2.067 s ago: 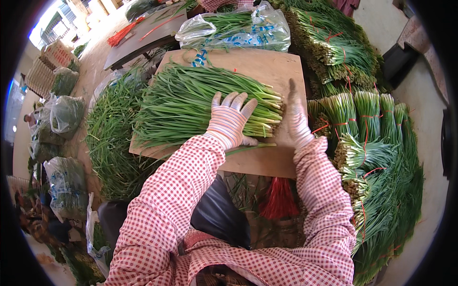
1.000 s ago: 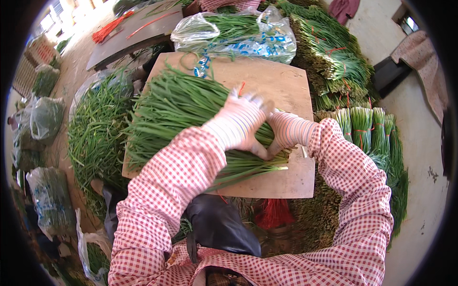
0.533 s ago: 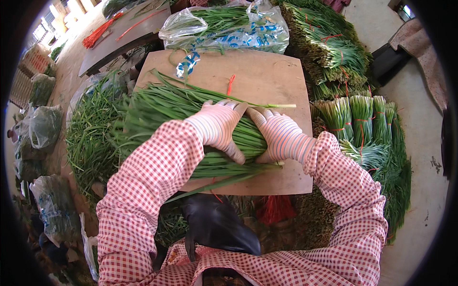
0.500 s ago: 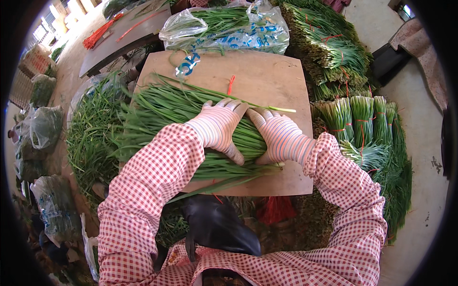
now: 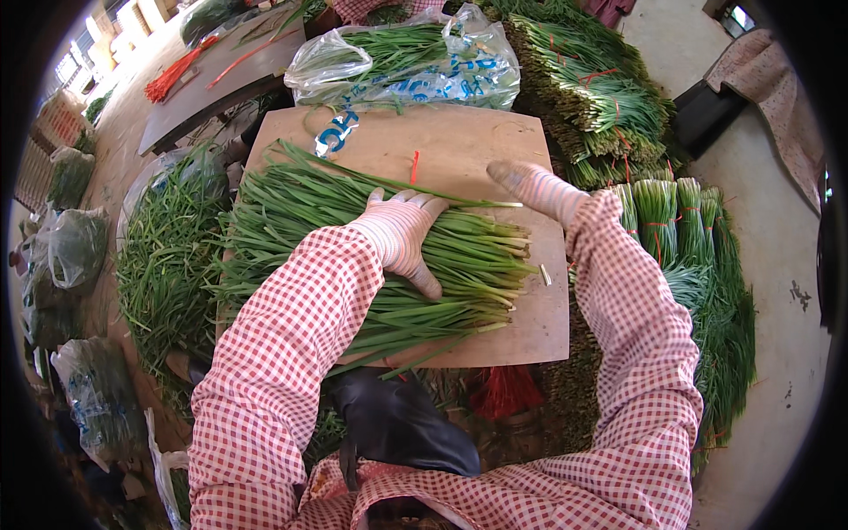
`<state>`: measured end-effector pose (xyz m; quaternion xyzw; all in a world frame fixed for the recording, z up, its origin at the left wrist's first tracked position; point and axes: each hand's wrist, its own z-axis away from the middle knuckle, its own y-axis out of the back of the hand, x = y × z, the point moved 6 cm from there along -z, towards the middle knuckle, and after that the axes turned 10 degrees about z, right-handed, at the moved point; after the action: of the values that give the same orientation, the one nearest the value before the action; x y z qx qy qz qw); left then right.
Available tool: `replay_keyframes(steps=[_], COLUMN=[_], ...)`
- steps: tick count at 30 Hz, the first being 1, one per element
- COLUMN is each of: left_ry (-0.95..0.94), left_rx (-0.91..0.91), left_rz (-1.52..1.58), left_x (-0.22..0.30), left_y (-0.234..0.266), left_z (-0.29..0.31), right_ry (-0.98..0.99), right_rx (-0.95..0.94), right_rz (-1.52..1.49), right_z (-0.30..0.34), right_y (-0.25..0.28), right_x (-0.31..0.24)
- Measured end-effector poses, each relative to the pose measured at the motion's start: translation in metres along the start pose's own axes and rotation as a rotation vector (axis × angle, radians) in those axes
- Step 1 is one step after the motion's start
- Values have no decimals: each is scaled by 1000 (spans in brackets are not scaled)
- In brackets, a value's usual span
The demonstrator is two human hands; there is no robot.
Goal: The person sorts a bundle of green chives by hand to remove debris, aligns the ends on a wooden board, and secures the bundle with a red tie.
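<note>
A wide heap of garlic chives (image 5: pixel 309 208) lies across the wooden board (image 5: pixel 468 132), leaves to the left and pale stem ends to the right. My left hand (image 5: pixel 405 234), in a striped knit glove, rests on top of the chives with thumb and fingers spread. Off the stalks, above the board's right edge, is my gloved right hand (image 5: pixel 534 187); its fingers stretch leftward and it holds nothing that I can see. One longer stalk (image 5: pixel 499 204) reaches out just below it. A short white stem piece (image 5: pixel 545 275) lies loose beside the stem ends.
Tied chive bundles (image 5: pixel 656 216) are stacked to the right, with more behind (image 5: pixel 587 88). A clear plastic bag of chives (image 5: pixel 402 66) lies past the board. Loose leaves (image 5: pixel 168 265) pile up at the left. Red ties (image 5: pixel 181 69) rest on a grey table (image 5: pixel 221 84).
My right hand has let go of the stem ends and moved up and right, uncovering them. My left hand stays on the chives. The view has shifted slightly.
</note>
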<state>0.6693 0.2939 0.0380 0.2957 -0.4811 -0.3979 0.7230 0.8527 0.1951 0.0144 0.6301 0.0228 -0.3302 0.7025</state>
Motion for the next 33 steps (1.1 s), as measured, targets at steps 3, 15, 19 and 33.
replay_keyframes(steps=[3, 15, 19, 33], left_ry=[3, 49, 58, 74], left_rx=[-1, 33, -13, -140], left_rz=[8, -57, -46, 66], left_x=[0, 1, 9, 0], left_y=[-1, 2, 7, 6], left_z=[1, 10, 14, -3], right_ry=[-71, -40, 25, 208], right_rx=[-203, -550, -480, -539], right_rz=[322, -29, 267, -336], right_z=[-9, 2, 35, 6], right_y=[-23, -23, -24, -31], right_x=[7, -51, -104, -57])
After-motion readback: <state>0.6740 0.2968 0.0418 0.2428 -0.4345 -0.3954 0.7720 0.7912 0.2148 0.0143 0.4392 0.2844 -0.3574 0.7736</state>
